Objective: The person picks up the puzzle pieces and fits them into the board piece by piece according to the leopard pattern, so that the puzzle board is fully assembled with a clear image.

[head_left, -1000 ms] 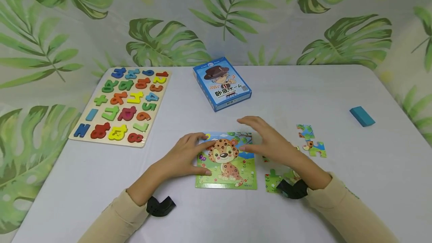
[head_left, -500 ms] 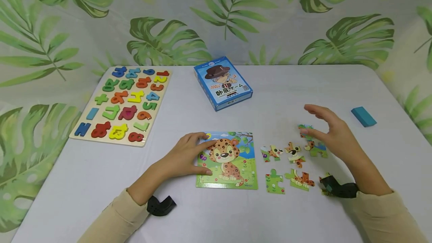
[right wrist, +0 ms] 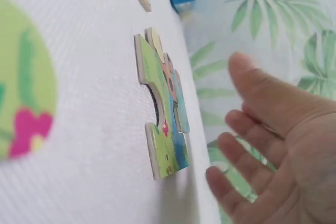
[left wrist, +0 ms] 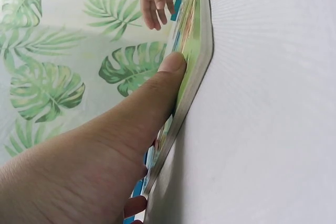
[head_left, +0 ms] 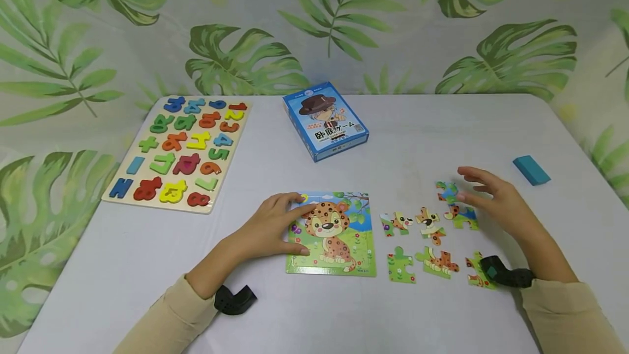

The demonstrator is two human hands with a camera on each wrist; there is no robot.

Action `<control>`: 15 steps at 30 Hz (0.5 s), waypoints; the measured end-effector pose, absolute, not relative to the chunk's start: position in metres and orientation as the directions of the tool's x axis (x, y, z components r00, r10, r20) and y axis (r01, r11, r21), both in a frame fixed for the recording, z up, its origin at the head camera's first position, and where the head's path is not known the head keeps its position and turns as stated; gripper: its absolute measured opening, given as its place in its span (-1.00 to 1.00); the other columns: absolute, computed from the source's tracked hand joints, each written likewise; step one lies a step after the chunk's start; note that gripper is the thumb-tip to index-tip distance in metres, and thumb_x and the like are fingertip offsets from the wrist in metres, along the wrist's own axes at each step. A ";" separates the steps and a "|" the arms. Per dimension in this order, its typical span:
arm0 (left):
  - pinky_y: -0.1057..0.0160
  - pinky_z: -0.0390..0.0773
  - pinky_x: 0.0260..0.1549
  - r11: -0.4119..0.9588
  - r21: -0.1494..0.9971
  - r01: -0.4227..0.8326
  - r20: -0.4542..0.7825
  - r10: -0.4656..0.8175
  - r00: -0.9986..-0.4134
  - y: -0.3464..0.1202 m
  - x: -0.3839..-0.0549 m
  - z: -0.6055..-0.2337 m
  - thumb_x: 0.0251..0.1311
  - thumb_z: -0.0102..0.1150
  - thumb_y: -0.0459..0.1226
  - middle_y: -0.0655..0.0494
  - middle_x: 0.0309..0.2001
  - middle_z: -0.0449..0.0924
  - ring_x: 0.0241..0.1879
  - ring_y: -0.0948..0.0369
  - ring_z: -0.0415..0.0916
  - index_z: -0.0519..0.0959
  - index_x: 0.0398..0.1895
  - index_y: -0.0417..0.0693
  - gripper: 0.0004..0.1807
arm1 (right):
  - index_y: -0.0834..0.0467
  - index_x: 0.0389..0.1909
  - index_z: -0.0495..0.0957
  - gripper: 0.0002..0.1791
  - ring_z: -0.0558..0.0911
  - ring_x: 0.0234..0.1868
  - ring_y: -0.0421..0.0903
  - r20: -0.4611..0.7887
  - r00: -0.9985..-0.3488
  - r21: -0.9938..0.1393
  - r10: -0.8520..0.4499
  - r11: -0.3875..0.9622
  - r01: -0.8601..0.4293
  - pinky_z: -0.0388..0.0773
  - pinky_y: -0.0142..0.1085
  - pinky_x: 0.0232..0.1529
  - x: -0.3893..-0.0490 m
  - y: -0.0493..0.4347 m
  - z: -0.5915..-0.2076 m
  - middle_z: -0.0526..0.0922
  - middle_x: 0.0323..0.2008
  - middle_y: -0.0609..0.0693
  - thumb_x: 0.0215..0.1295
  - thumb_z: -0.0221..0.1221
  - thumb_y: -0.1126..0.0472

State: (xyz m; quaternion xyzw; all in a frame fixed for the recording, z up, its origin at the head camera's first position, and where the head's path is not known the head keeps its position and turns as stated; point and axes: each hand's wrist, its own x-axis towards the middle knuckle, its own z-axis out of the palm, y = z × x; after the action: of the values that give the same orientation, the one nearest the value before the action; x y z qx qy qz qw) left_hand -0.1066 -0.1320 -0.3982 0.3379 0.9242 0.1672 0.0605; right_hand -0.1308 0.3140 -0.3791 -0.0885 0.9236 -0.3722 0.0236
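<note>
My left hand (head_left: 267, 227) rests on the left side of a square leopard puzzle board (head_left: 361, 258), fingers spread over its upper left and thumb lower down. In the left wrist view the thumb (left wrist: 170, 66) lies on the board's face near its edge. My right hand (head_left: 503, 204) hovers at the right with nothing in it, fingers loosely bent. Its thumb tip overlaps a blue-green jigsaw piece (head_left: 446, 192) in the head view. Just below lies a leopard-print piece (head_left: 462, 217), seen edge-on in the right wrist view as joined jigsaw pieces (right wrist: 163, 108).
Several more loose pieces lie right of the board, among them a green piece (head_left: 400, 266) and a spotted one (head_left: 437, 262). A number board (head_left: 113, 179) stands at the left, a blue card-game box (head_left: 326, 124) at the back, a teal block (head_left: 532, 170) at the right.
My right hand has moved from above the puzzle board to the right, past the loose pieces, uncovering them. The left hand stays on the board.
</note>
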 end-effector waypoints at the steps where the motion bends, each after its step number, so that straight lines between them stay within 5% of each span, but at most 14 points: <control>1: 0.02 0.01 0.18 0.716 0.351 0.604 0.002 0.644 -0.765 -0.132 -0.107 -0.398 -0.16 0.11 0.32 0.04 0.25 0.09 0.24 0.02 -0.03 0.17 0.33 0.21 -0.07 | 0.13 0.28 0.20 -0.36 0.27 0.11 0.15 0.012 -0.983 -0.689 -0.183 0.711 -0.141 0.27 -0.20 -0.04 -0.131 0.315 -0.381 0.28 0.19 0.18 0.19 0.16 0.11; 6: 0.02 0.02 0.17 0.713 0.362 0.601 0.005 0.643 -0.766 -0.132 -0.107 -0.399 -0.16 0.12 0.31 0.04 0.25 0.08 0.24 0.02 -0.04 0.17 0.33 0.22 -0.07 | 0.18 0.27 0.20 -0.34 0.25 0.10 0.28 -0.016 -0.983 -0.677 -0.184 0.725 -0.125 0.22 0.14 -0.04 -0.131 0.319 -0.389 0.27 0.17 0.29 0.19 0.16 0.08; 15: 0.02 0.02 0.17 0.711 0.361 0.603 0.012 0.644 -0.765 -0.133 -0.107 -0.400 -0.15 0.11 0.32 0.05 0.25 0.08 0.24 0.03 -0.04 0.16 0.33 0.24 -0.08 | 0.15 0.25 0.27 -0.41 0.12 0.23 0.31 -0.050 -0.974 -0.658 -0.222 0.741 -0.135 0.05 0.24 0.06 -0.133 0.321 -0.395 0.23 0.21 0.29 0.23 0.11 0.05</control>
State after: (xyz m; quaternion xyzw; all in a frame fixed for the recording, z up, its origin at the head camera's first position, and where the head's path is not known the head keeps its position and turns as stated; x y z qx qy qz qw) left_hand -0.1071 -0.1328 -0.4004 0.3377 0.9231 0.1746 0.0574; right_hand -0.1331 0.3206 -0.3946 -0.0960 0.9308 -0.3471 0.0624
